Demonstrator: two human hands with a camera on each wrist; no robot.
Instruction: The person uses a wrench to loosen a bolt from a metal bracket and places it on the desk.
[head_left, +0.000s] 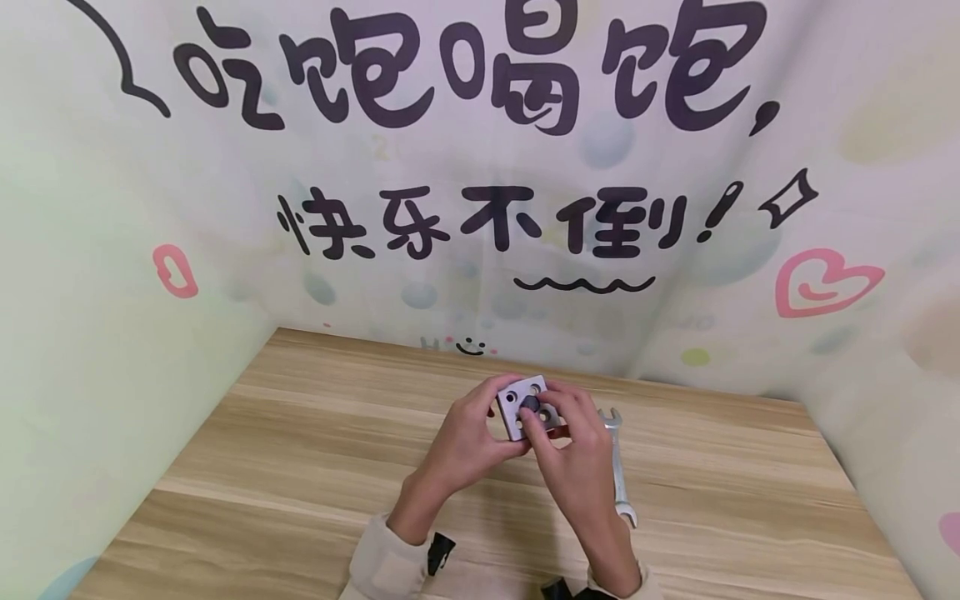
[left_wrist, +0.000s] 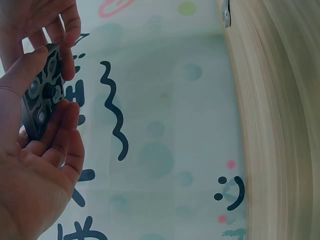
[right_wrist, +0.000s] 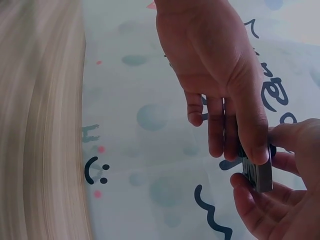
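My left hand [head_left: 467, 437] grips a square grey metal plate [head_left: 523, 389] by its edges, thumb on one side and fingers on the other. The plate is tilted above the table and has a round hole near each corner. At its centre sits a dark bolt [head_left: 530, 403], whose head my right hand [head_left: 583, 454] pinches between thumb and fingers. On the plate's other face, in the left wrist view, a black round end [left_wrist: 49, 91] shows in the middle among dark, curved recesses. The right wrist view shows the plate [right_wrist: 265, 179] edge-on, partly covered by the fingers.
An open-ended wrench [head_left: 618, 471] lies on the wooden table [head_left: 315, 442], just right of my right hand. Behind the table hangs a pale printed cloth [head_left: 420, 308] with large dark characters, and similar pale walls rise at both sides.
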